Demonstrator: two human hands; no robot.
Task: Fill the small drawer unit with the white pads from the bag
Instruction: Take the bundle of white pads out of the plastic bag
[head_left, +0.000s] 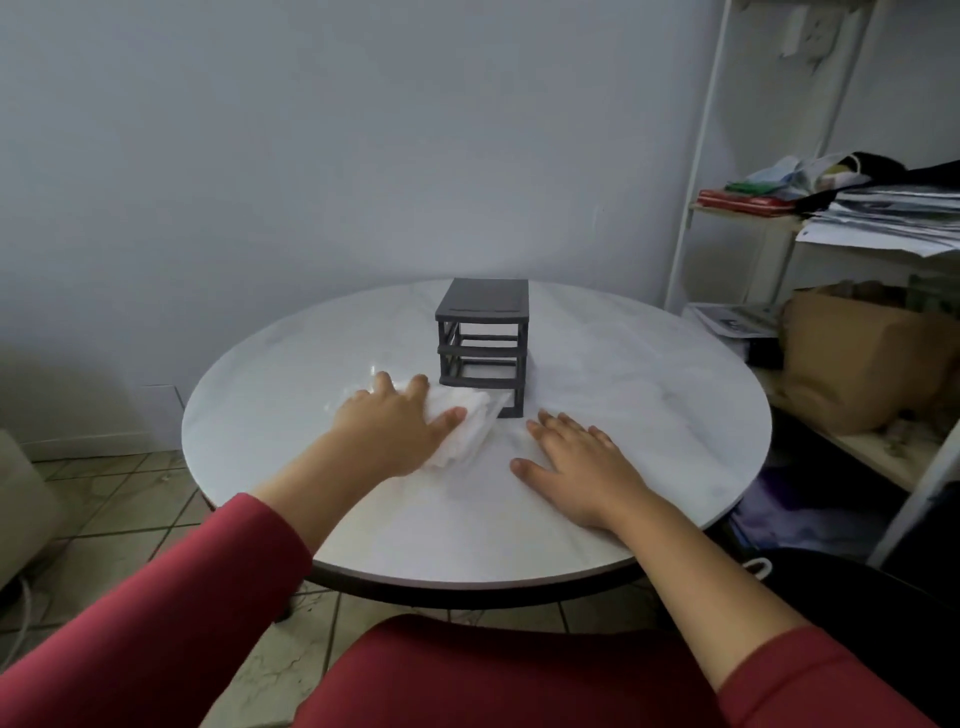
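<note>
While left hand (399, 427) presses it, bag (474, 427) seemingly touches drawer unit (483, 335).

The person wears a dark red, long-sleeved top of plain, smooth cloth. The left sleeve (156, 597), at about 8 o'clock in the view, is loose and softly creased, and its edge stops partway along the forearm. The right sleeve (815, 680), at about 4 o'clock, is the same red. Matching lap cloth (493, 675) shows at 6 o'clock. The left hand (400, 426) and right hand (576, 467) are bare.
</note>
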